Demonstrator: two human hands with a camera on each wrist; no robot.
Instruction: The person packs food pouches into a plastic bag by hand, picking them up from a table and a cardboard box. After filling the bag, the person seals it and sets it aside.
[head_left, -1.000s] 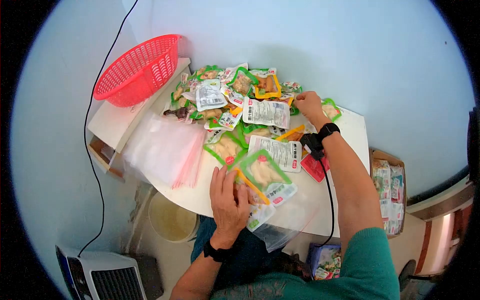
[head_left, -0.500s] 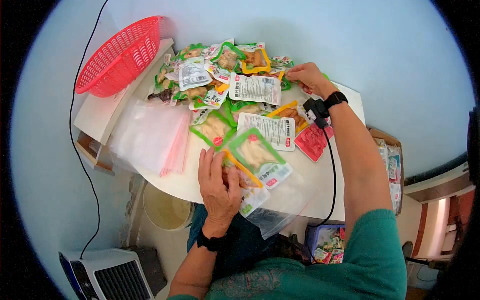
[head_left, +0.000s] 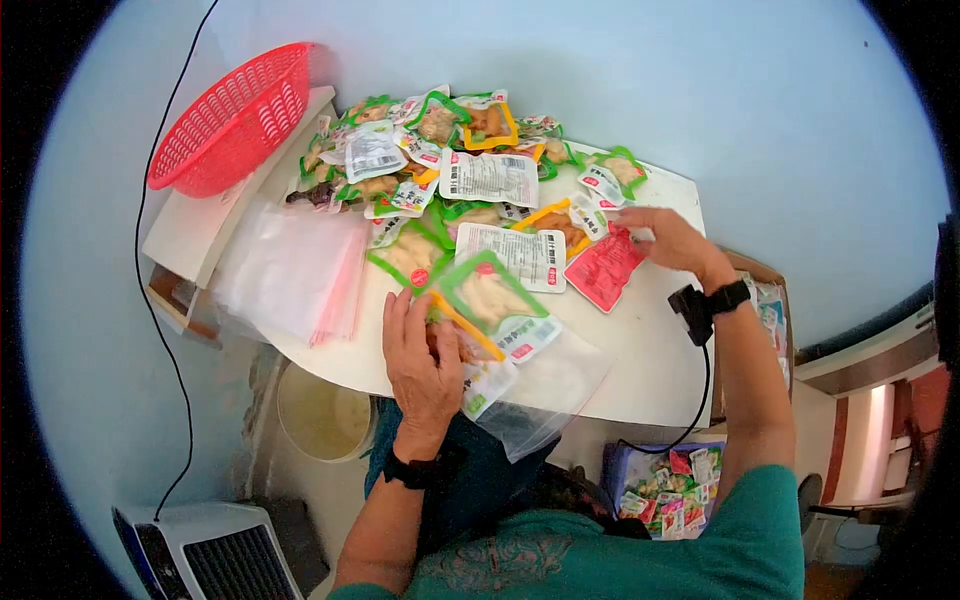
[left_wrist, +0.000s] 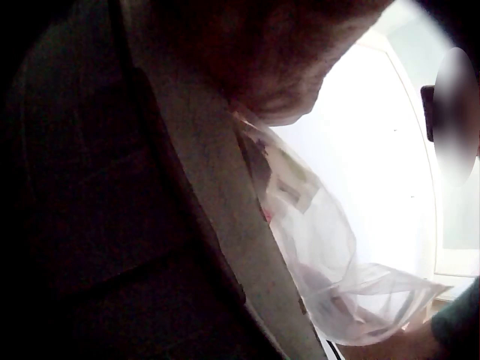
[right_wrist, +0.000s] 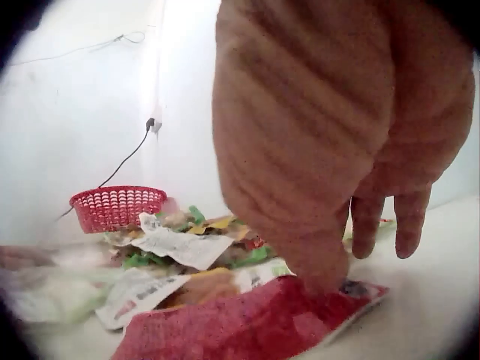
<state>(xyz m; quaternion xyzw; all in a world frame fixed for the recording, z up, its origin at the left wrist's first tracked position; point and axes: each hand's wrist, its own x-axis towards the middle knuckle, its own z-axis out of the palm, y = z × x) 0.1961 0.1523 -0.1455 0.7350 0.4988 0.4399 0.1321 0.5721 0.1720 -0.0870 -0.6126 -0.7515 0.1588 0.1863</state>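
My left hand rests with extended fingers on a clear plastic bag near the table's front edge. Inside the bag lie a green-edged food packet and a yellow-edged one, the latter partly hidden by that hand. A red packet lies right of the middle, and my right hand pinches its far corner. In the right wrist view the thumb meets the red packet while other fingers hang apart from it. White-backed and green-edged packets lie beside it.
A heap of food packets covers the back of the table. Flat clear bags are stacked at left, below a red basket on a white shelf. A cable hangs from the right wrist. A crate of packets stands on the floor.
My right hand has drawn back from the far right of the heap to the red packet nearer me. The left hand stays on the clear bag while the head view shifts.
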